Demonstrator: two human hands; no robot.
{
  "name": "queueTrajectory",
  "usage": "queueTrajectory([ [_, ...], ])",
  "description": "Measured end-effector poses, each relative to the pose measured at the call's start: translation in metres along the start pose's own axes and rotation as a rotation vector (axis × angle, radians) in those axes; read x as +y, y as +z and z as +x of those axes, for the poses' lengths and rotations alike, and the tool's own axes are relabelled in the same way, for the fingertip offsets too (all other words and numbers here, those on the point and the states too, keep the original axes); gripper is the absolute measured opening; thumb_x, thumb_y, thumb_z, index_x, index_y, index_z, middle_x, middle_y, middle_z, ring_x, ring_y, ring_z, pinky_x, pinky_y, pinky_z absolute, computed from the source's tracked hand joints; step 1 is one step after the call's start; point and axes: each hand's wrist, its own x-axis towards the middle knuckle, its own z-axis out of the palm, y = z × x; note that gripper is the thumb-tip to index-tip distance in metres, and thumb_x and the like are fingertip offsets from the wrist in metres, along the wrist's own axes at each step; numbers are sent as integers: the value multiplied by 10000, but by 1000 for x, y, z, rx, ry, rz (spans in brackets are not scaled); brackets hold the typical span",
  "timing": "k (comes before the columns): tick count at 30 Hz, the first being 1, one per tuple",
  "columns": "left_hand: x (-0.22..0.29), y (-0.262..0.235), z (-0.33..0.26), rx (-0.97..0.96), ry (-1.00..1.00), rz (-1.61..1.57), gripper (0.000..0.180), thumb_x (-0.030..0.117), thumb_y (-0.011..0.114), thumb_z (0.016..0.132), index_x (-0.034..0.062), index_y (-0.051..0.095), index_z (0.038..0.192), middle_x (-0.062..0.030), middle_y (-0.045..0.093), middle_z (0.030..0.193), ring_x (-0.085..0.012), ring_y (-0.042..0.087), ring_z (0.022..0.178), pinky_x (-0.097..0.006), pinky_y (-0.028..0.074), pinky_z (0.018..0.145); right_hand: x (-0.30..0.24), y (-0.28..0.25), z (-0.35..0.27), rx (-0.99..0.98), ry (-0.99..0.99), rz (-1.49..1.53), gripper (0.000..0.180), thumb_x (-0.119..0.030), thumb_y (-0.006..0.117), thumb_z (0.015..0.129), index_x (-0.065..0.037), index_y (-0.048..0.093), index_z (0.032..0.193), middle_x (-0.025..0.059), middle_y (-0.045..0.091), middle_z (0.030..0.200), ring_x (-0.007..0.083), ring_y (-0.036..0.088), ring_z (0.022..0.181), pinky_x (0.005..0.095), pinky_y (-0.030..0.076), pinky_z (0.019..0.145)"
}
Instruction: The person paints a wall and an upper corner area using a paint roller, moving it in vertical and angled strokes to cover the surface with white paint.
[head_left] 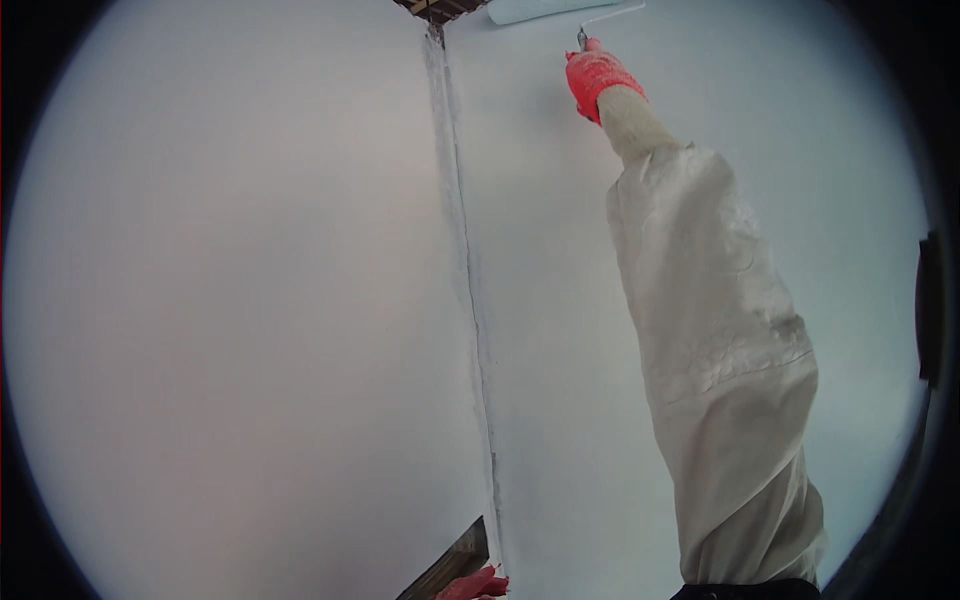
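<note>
My right hand [597,80], red-gloved, fingers closed around the handle of the paint roller [560,10] pressed high on the white wall [700,120] near the corner; likely light, stiff frame, soft sleeve, handle possibly paint-slick; left hand [475,585] low, grip indeterminate.

Right hand [598,80], upper centre-right: bright red-orange glove, cream knit cuff below.
Sleeve [720,350], right of frame: off-white, faint crinkled texture, no print.
Paint roller [535,10], top edge: pale white-blue cover, silver metal frame.
Walls [250,300]: plain white, slight pinkish tint at left, cooler bluish tint at right.
Corner seam [462,230], centre: grey smudged streak, top to bottom.
Left hand [478,584], bottom centre: same red-orange glove.
Gap at top centre: dark brown.
</note>
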Motion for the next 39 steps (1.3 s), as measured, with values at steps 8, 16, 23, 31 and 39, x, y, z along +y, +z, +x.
queueTrajectory([
  [8,-3,7,-51,-67,-77,-97,330,43,488,933,4,514,1259,-136,631,1001,-199,617,871,-311,494,772,9,-48,-109,-299,481,349,458,-452,365,949,-175,462,1301,40,628,1112,234,566,1045,387,390,926],
  [16,8,-12,-71,-54,-147,-147,310,65,494,937,5,533,1238,-135,640,990,-205,623,844,-315,496,757,1,-62,-151,-253,215,73,492,-342,405,954,-256,268,1419,49,606,1153,253,585,1016,366,422,880],
  [23,-13,-1,-49,-8,-101,-141,297,50,503,938,-1,540,1228,-133,635,1010,-197,622,860,-313,499,774,-56,-78,-68,-301,252,368,368,-425,410,943,-206,470,1232,76,564,836,214,536,660,338,445,589],
  [31,-41,14,-18,33,-134,-253,308,30,499,936,4,532,1241,-130,622,1038,-184,616,877,-306,503,789,-63,-48,-11,-322,169,160,305,-349,409,955,-87,431,1109,56,489,685,169,473,513,313,449,494],
  [39,-52,10,-30,-6,-166,-238,311,33,481,944,7,526,1251,-126,618,1044,-183,614,883,-310,508,779,-26,-21,-29,-370,191,193,344,-409,386,953,-108,438,1110,58,495,685,187,479,515,349,421,486],
])
